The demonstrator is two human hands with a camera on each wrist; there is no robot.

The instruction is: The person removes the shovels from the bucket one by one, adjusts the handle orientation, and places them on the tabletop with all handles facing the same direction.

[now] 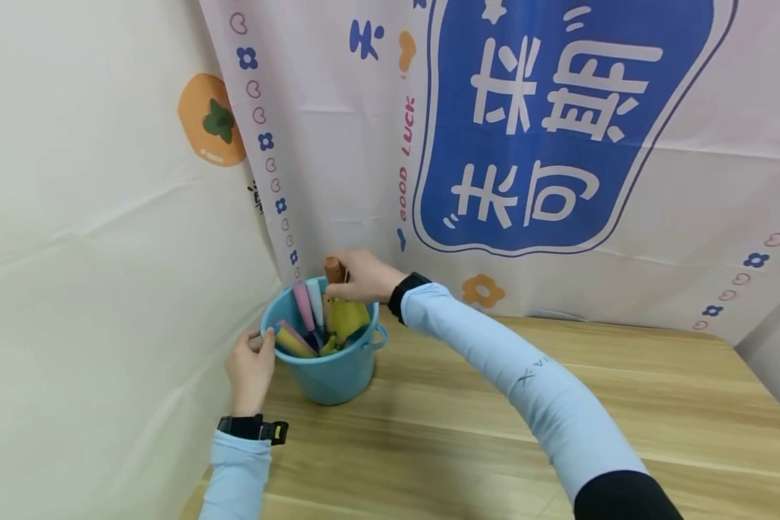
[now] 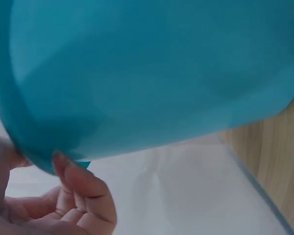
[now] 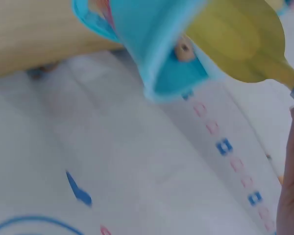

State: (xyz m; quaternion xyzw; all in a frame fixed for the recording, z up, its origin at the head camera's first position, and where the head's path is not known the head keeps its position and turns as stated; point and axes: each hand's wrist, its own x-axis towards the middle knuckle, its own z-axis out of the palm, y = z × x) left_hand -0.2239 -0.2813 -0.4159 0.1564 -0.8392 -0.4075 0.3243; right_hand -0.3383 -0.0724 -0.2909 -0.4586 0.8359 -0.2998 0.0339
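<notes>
A light-blue bucket (image 1: 334,379) stands on the wooden table, close to the white wall in the corner. My left hand (image 1: 252,365) pinches its near-left rim; in the left wrist view the left hand (image 2: 73,200) has thumb and fingers at that edge. My right hand (image 1: 367,276) is above the far side of the bucket and grips the brown wooden handle (image 1: 334,270) of a small yellow shovel (image 3: 235,41). The shovel's yellow blade (image 1: 349,318) is down in the bucket mouth. Beside it stand pink (image 1: 303,303) and pale-blue (image 1: 315,297) handles, plus a pink-and-yellow piece (image 1: 294,339).
A loop handle (image 1: 381,337) sticks out from the bucket's right side. Wooden tabletop (image 1: 494,404) stretches to the right and front. Behind it hangs a printed white cloth (image 1: 357,144), and a pale wall covering (image 1: 104,289) rises along the left.
</notes>
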